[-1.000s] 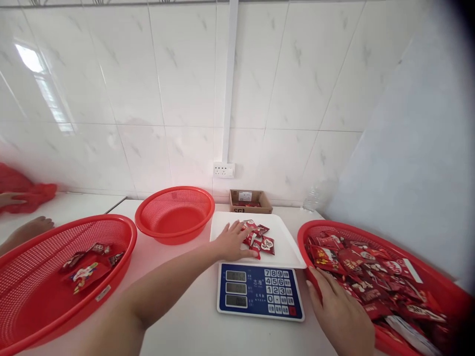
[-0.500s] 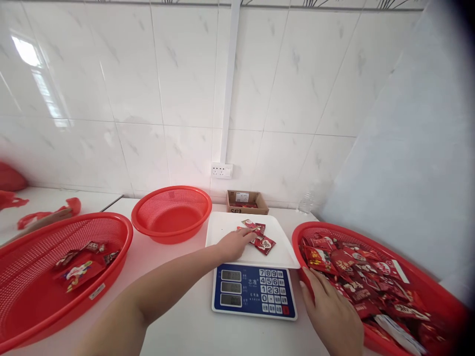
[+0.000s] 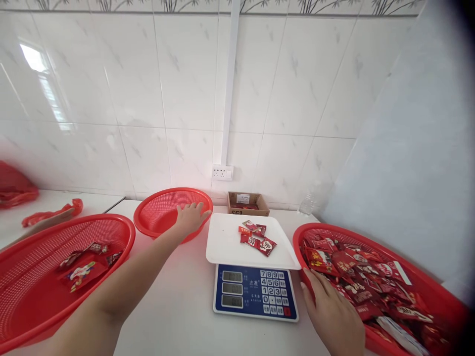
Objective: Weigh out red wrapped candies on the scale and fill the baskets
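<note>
Fingers spread, my left hand (image 3: 190,218) is over the near rim of the middle red basket (image 3: 144,227), with nothing in it. Several small red packets (image 3: 251,241) lie in a loose cluster on the white pan (image 3: 222,252) of a digital scale (image 3: 256,291). My right hand (image 3: 334,314) holds the rim of the right red basket (image 3: 309,227), thumb outside and fingers over the edge. That basket is heaped with red packets (image 3: 365,289). The scale's display (image 3: 232,288) is lit too faintly to read surely.
A left red basket (image 3: 115,220) contains a few packets (image 3: 83,274). Behind the scale stands an open cardboard box (image 3: 248,202) beneath a wall socket (image 3: 222,172). A clear plastic bottle (image 3: 307,203) stands near the wall. Red plastic bags (image 3: 17,185) lie at far left.
My left hand has left the packets on the scale pan and moved left to the middle basket. The packets stay on the pan. My right hand keeps its place.
</note>
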Demonstrator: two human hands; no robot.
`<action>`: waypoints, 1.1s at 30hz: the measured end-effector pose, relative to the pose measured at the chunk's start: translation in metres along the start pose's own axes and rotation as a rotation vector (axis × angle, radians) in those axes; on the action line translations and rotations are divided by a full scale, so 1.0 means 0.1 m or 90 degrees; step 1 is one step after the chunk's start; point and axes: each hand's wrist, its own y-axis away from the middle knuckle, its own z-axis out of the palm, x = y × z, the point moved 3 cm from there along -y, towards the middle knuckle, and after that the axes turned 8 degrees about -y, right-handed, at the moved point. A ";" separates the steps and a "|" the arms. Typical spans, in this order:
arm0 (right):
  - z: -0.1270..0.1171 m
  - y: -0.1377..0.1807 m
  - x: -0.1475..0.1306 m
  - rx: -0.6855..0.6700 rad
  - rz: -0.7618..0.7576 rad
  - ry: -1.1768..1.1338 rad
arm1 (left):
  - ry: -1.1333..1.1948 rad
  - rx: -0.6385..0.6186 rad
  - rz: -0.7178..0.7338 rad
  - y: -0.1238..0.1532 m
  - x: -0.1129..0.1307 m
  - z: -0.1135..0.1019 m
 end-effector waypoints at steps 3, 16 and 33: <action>0.00 -0.01 -0.01 -0.012 -0.001 0.002 | 0.005 -0.023 0.060 0.03 0.14 0.07; -0.01 0.01 0.03 -0.023 -0.005 -0.014 | 0.080 -0.098 0.380 0.17 1.41 0.34; 0.00 0.01 0.03 -0.007 -0.001 -0.028 | -0.023 -0.031 0.011 -0.02 -0.07 -0.03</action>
